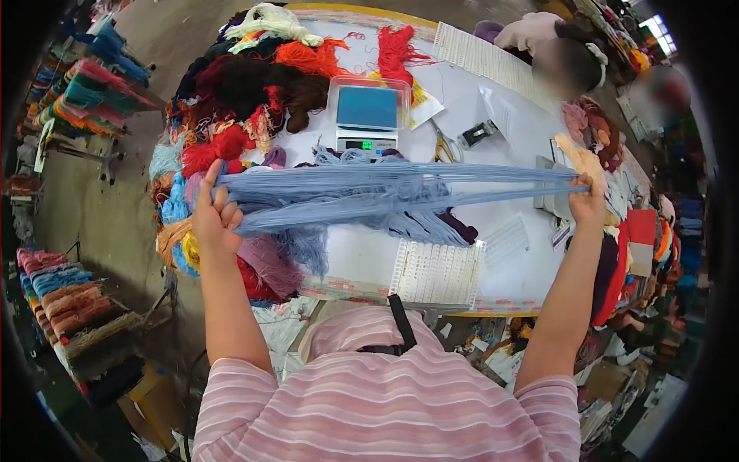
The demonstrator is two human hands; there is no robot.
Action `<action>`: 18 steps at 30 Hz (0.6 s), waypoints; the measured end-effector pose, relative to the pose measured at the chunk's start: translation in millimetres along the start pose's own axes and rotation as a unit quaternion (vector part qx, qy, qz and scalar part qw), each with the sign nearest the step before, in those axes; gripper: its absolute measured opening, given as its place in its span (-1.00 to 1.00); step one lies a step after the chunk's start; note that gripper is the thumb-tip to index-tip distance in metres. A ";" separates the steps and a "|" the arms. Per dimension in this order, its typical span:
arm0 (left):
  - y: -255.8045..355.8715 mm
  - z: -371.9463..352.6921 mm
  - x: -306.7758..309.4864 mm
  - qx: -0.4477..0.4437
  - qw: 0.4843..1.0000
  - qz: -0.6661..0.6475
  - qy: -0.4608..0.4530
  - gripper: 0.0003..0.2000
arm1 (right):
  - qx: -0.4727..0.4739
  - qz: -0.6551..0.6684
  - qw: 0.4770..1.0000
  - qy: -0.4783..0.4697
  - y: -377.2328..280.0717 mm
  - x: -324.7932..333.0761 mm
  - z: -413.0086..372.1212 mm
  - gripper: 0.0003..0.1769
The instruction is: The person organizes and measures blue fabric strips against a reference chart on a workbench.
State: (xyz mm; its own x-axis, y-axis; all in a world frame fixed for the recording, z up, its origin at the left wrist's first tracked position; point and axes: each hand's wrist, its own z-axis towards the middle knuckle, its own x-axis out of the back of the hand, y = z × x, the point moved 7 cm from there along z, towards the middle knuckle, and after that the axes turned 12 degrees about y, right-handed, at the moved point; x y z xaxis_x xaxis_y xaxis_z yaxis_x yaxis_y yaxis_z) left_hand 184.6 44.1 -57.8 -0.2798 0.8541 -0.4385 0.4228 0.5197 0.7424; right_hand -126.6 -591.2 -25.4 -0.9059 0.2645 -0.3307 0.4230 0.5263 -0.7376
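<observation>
A skein of light blue yarn is stretched wide across my view, above the white table. Its left end is looped over my left hand, whose fingers curl round the strands. At the far right, my right hand closes on the narrower end of the loop. More blue yarn lies beneath the stretched strands, beside a dark purple bundle. Behind the skein stands a digital scale with a blue pan and a lit green display.
Scissors and a small black device lie right of the scale. Heaped yarn covers the table's left side. A white card with rows of marks sits at the near edge. Another person is at the far right.
</observation>
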 end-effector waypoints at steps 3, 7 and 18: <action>-23.4 9.9 6.5 0.010 0.999 0.017 0.029 -0.59 | -0.004 0.041 0.992 -0.118 -20.1 26.7 80.1 -0.81; -26.5 14.5 2.7 0.011 0.998 -0.054 0.027 -0.64 | 0.121 -0.100 0.971 -0.181 5.6 -12.8 -14.8 -0.83; -125.9 -133.1 -146.5 0.181 0.906 0.090 -0.371 -0.58 | -0.167 -0.417 0.727 -0.519 201.0 -73.6 -301.7 -0.71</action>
State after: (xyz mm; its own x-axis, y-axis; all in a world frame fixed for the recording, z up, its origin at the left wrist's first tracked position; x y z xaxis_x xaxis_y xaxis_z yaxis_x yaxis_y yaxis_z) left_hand 57.6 -149.5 -19.7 0.4220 0.6356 -0.6465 0.6965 0.2292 0.6800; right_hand 31.4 -261.0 28.2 -0.3054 -0.9202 -0.2450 -0.4586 0.3676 -0.8090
